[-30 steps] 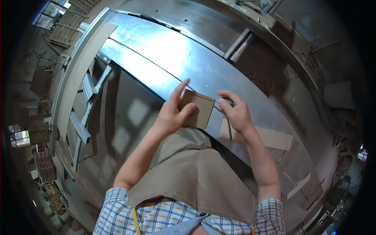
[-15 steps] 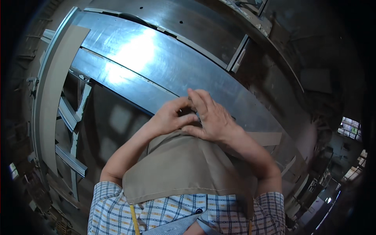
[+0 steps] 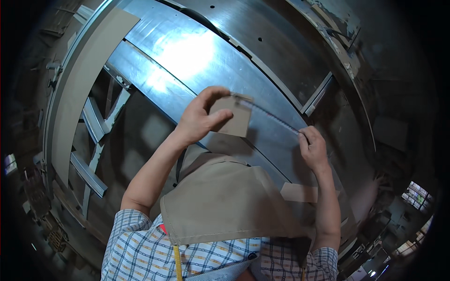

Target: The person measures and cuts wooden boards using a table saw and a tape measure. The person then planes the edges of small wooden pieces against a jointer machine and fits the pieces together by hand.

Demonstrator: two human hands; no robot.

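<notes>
My left hand (image 3: 199, 117) grips a small square piece of tan board (image 3: 233, 119), thumb on its face and fingers behind its upper edge. From that edge a thin, straight strip with small marks (image 3: 274, 119), like a measuring tape or ruler, slants down to the right. Its other end is pinched in my closed right hand (image 3: 312, 143). Motion smears the strip and the board's top, so I cannot tell how they meet. Both are held above a shiny metal machine table (image 3: 225, 61).
On the left, a long tan board (image 3: 89, 65) lies along a metal rail, with metal brackets (image 3: 89, 175) beside it. Another flat tan piece (image 3: 300, 192) lies near my right forearm. A brown apron (image 3: 225, 201) covers my front. Long slots cross the metal table.
My hands, close together before, are now apart. The right has moved right with the strip's end, and the strip and small board have come into view. The camera view has shifted slightly.
</notes>
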